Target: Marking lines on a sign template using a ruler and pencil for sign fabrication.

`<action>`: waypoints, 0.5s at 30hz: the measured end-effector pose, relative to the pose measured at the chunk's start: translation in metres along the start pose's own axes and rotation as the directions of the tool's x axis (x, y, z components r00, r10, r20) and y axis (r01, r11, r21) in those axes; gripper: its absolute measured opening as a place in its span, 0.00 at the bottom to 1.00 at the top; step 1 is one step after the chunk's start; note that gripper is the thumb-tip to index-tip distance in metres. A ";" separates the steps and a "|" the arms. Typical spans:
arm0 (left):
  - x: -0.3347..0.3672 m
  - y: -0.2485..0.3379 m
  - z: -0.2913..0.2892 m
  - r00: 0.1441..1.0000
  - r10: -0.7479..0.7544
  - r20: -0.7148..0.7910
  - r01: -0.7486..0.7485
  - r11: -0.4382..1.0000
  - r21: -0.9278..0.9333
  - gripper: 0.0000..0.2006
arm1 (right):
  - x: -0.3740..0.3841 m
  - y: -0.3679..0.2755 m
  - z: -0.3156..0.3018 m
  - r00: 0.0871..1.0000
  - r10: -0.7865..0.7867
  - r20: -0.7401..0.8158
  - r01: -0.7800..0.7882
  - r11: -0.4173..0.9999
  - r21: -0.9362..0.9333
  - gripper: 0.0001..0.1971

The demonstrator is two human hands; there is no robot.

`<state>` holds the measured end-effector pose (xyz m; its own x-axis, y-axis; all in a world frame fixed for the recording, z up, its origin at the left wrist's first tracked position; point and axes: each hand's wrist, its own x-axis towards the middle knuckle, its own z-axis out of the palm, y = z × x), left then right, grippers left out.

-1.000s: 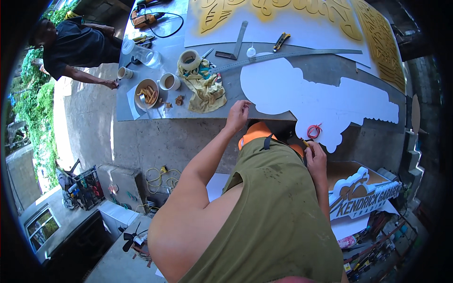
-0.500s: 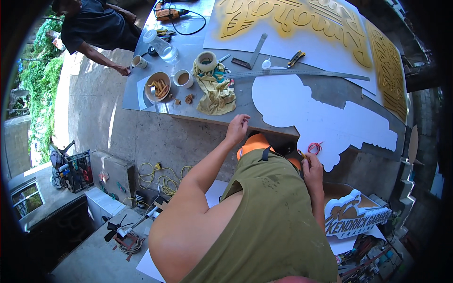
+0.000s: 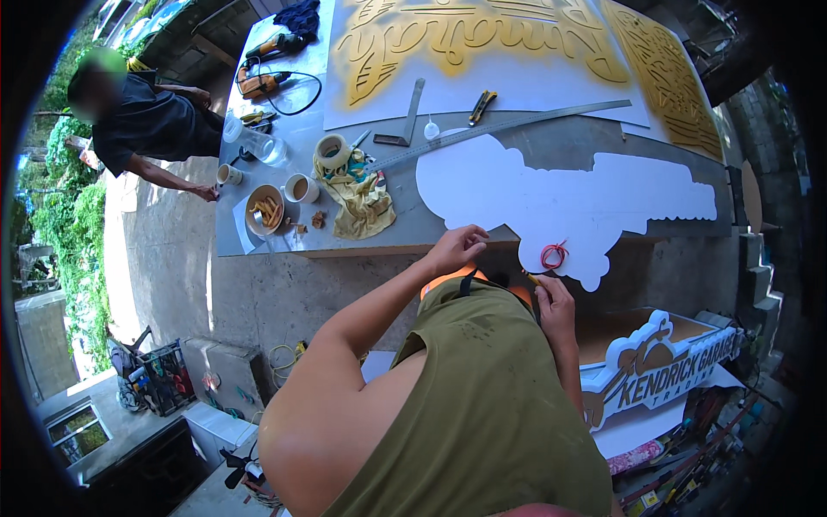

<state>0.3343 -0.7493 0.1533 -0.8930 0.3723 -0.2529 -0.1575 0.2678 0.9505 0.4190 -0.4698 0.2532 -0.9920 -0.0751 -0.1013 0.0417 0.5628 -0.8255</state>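
Observation:
A large white cut-out panel (image 3: 551, 194) with a wavy outline lies on the grey metal table (image 3: 345, 95), its lower lobe reaching past the near edge. A coil of red wire (image 3: 554, 254) rests on that lobe. My right hand (image 3: 557, 308) is closed on a thin yellow pencil-like tool (image 3: 532, 278), just below the lobe and apart from the coil. Over the table's near edge, beside the panel, is my left hand (image 3: 458, 249), its fingers loosely bent and a little apart with nothing in them. A long steel ruler (image 3: 508, 127) runs behind the panel.
A stained cloth (image 3: 362, 207), a tape roll (image 3: 331, 152), mugs, a bowl of food (image 3: 265, 209) and a plastic jug stand left. Farther back lie a cutter (image 3: 482, 108), a square, an orange drill (image 3: 260, 84) and gold-sprayed panels. A co-worker (image 3: 146, 121) stands left; a sign (image 3: 659, 370) leans right.
The view has shifted, so the table's left side sits lower and its far end shows more. My right hand keeps the yellow tool near the panel's lobe; my left hand is now closer to the panel.

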 end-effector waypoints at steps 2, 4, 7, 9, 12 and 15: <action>0.006 0.048 0.021 0.974 0.024 0.223 -0.033 0.999 0.038 0.16 | -0.002 0.001 -0.010 1.000 0.012 0.006 -0.012 1.000 -0.017 0.10; 0.008 0.074 0.047 0.939 0.056 0.339 -0.078 0.996 0.052 0.16 | -0.004 0.001 -0.017 1.000 0.016 -0.015 -0.017 0.999 -0.031 0.09; 0.019 0.097 0.086 0.890 0.189 0.415 -0.285 0.941 0.183 0.14 | -0.011 0.009 -0.032 0.997 -0.012 -0.072 0.011 1.000 -0.020 0.08; 0.022 0.108 0.103 0.891 0.141 0.431 -0.262 0.936 0.236 0.12 | -0.021 0.024 -0.039 0.994 -0.024 -0.104 0.020 0.999 -0.040 0.08; 0.029 0.118 0.123 0.881 0.152 0.449 -0.313 0.898 0.310 0.09 | -0.039 0.042 -0.047 0.986 -0.029 -0.161 0.021 0.998 -0.057 0.08; 0.032 0.135 0.150 0.857 0.151 0.492 -0.372 0.843 0.388 0.10 | -0.058 0.079 -0.044 0.963 -0.072 -0.259 0.050 0.995 -0.092 0.08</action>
<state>0.3479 -0.5685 0.2469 -0.5817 0.7971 -0.1620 0.3629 0.4325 0.8254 0.4742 -0.3849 0.2182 -0.9894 0.1002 0.1054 -0.0187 0.6314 -0.7752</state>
